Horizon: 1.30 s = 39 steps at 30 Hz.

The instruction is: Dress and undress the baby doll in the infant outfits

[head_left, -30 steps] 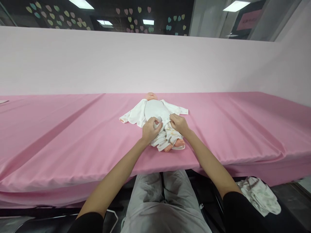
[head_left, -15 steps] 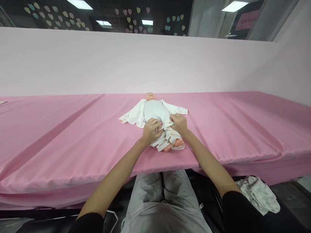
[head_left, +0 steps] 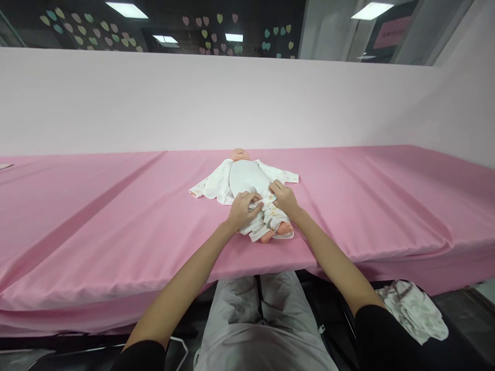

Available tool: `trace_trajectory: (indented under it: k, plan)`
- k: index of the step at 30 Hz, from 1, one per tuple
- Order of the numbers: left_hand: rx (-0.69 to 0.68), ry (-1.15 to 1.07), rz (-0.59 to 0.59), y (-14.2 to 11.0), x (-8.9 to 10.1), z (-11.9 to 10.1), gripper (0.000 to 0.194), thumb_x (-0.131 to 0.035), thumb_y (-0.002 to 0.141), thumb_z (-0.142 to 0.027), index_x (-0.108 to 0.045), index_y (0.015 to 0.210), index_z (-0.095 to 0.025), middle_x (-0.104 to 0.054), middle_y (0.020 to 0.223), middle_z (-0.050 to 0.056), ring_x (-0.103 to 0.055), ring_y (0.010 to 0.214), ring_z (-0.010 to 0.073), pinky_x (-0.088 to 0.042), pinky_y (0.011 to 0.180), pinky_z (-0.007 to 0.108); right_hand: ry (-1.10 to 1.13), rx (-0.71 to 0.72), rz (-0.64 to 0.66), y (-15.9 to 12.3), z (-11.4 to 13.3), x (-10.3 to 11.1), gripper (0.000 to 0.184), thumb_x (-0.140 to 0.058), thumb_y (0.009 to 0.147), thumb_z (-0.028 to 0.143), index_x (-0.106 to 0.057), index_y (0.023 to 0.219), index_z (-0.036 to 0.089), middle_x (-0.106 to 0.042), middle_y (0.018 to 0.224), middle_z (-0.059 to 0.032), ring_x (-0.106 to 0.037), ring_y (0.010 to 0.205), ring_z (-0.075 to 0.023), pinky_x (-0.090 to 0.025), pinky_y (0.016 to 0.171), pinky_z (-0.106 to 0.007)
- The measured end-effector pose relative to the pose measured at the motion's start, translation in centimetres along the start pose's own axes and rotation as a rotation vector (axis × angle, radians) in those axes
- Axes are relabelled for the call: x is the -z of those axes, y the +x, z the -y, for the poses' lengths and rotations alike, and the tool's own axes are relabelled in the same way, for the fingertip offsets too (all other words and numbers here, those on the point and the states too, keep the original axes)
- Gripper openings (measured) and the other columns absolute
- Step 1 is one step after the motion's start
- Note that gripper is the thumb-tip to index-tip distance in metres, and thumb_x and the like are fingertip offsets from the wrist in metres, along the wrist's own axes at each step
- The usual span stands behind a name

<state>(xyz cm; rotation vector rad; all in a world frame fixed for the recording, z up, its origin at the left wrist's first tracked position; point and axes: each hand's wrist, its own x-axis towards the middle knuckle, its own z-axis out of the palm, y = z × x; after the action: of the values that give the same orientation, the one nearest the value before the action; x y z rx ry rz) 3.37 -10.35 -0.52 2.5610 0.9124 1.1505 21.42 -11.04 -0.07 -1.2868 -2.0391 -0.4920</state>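
A baby doll (head_left: 240, 154) lies on its back on the pink-covered table, head away from me. Its white top (head_left: 218, 180) is spread out with the sleeves to both sides, over a pale undershirt (head_left: 245, 175). Bunched white patterned trousers (head_left: 275, 215) cover its legs, and its feet stick out toward me. My left hand (head_left: 243, 210) is closed on the trousers' waistband at the doll's waist. My right hand (head_left: 284, 198) pinches the same waistband on the other side. The fingertips of both hands are partly hidden in the cloth.
The pink table cover (head_left: 116, 232) has folds and hangs over the front edge, close to my legs. A white wall (head_left: 232, 103) stands behind. At the lower right, a crumpled white cloth (head_left: 415, 312) lies on a dark surface. Something flat and pale (head_left: 5, 166) shows at the far left.
The trousers' waistband has come up over the doll's lower belly, covering more of it. My left hand has shifted slightly right and toward me; my right hand stays at the doll's side.
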Motion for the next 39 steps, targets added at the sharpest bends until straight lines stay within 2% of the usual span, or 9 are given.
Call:
trace_trajectory:
  k: [8,12,16,20,23,27,31,34,39]
  plan:
    - [-0.049,0.018,-0.128,-0.1,-0.1,0.3,0.01,-0.049,0.085,-0.029,-0.051,0.082,-0.02,-0.056,0.081,0.003,-0.047,0.081,0.0185,-0.038,0.075,0.032,0.368,-0.035,-0.03,0.2,-0.1,0.0,0.012,-0.047,0.06,0.008,-0.048,0.065,0.018,-0.049,0.074,-0.001,-0.04,0.061,-0.0116,-0.029,0.056,-0.024]
    - [0.013,-0.068,-0.173,0.1,0.2,0.4,0.012,-0.048,0.087,-0.031,-0.05,0.082,-0.02,-0.057,0.082,0.002,-0.048,0.081,0.0174,-0.038,0.076,0.03,0.761,-0.078,0.099,0.7,-0.1,0.3,0.003,-0.054,0.066,0.018,-0.054,0.068,0.017,-0.05,0.068,0.0002,-0.044,0.066,-0.0133,-0.033,0.063,-0.026]
    - [0.063,-0.181,-0.12,0.3,0.4,0.1,0.015,-0.046,0.087,-0.033,-0.049,0.08,-0.02,-0.056,0.079,0.0,-0.049,0.076,0.0151,-0.038,0.072,0.028,1.061,-0.215,0.256,1.1,-0.4,0.3,0.023,-0.055,0.077,0.038,-0.056,0.068,0.017,-0.048,0.062,0.002,-0.043,0.06,-0.0117,-0.033,0.057,-0.025]
    - [0.09,-0.189,-0.014,0.5,0.7,0.2,0.02,-0.042,0.087,-0.037,-0.048,0.081,-0.019,-0.049,0.06,-0.004,-0.044,0.057,0.0126,-0.035,0.062,0.027,0.946,-0.236,0.195,1.1,-0.6,0.1,0.025,-0.065,0.071,0.04,-0.058,0.067,0.016,-0.054,0.064,0.0013,-0.046,0.061,-0.0117,-0.035,0.059,-0.025]
    - [0.074,0.075,0.048,0.8,1.4,0.8,0.025,-0.045,0.084,-0.04,-0.053,0.073,-0.019,-0.045,0.053,-0.003,-0.044,0.055,0.0143,-0.034,0.064,0.03,0.667,-0.166,0.106,1.1,-0.7,0.2,0.021,-0.066,0.073,0.037,-0.062,0.069,0.017,-0.06,0.069,-0.0018,-0.05,0.068,-0.0144,-0.037,0.066,-0.028]
    - [0.042,0.383,0.059,1.3,2.6,1.8,0.032,-0.046,0.081,-0.041,-0.058,0.063,-0.018,-0.05,0.055,0.003,-0.05,0.068,0.0211,-0.033,0.075,0.038,0.246,-0.08,-0.032,1.0,-1.1,0.4,0.015,-0.062,0.078,0.03,-0.064,0.069,0.018,-0.062,0.071,-0.0042,-0.049,0.075,-0.0181,-0.034,0.076,-0.033]
    - [0.113,0.194,0.123,1.4,3.3,2.3,0.021,-0.05,0.077,-0.036,-0.059,0.068,-0.019,-0.056,0.063,0.002,-0.051,0.075,0.0208,-0.035,0.078,0.036,0.094,-0.019,-0.064,0.8,-1.5,0.1,0.011,-0.056,0.081,0.024,-0.064,0.076,0.019,-0.062,0.077,-0.0047,-0.048,0.081,-0.0197,-0.031,0.078,-0.034]
    - [0.153,0.002,0.145,1.3,3.5,2.1,0.018,-0.055,0.074,-0.036,-0.058,0.069,-0.019,-0.058,0.07,0.001,-0.05,0.078,0.0197,-0.037,0.074,0.032,0.072,-0.016,-0.068,0.6,-1.4,-0.2,0.011,-0.051,0.081,0.022,-0.061,0.077,0.018,-0.059,0.07,-0.0039,-0.047,0.074,-0.0184,-0.031,0.077,-0.033]
    - [0.24,-0.4,0.266,1.1,3.8,1.7,0.022,-0.059,0.072,-0.039,-0.057,0.074,-0.018,-0.044,0.061,-0.004,-0.037,0.056,0.0105,-0.029,0.053,0.023,0.25,-0.109,-0.009,0.6,-1.2,-0.2,0.012,-0.054,0.07,0.022,-0.051,0.059,0.018,-0.044,0.052,0.0024,-0.039,0.056,-0.0128,-0.031,0.072,-0.031]
